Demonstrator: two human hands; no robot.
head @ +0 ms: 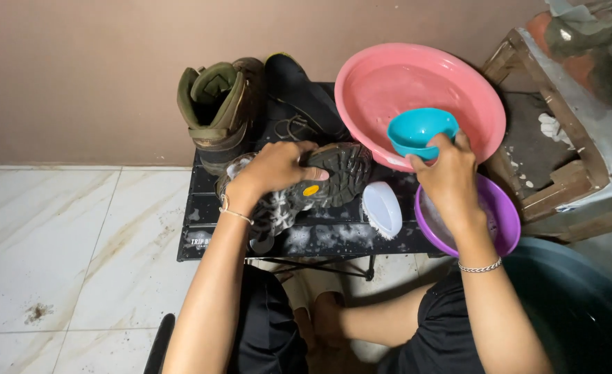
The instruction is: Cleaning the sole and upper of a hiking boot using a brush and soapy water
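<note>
Teal cup (417, 130) clamped in my right grip (448, 170), at the pink basin's (389, 76) lower rim. Left grip (275, 168) clamped on the boot (333, 176), sole up, left of the basin, on the worktop (202, 208).

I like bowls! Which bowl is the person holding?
The small teal bowl, gripped by the right hand. The big pink basin and purple bowl are not held.

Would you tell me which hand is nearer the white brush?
Left. The left hand grips the boot beside the brush; the right hand holds the teal cup above it.
</note>
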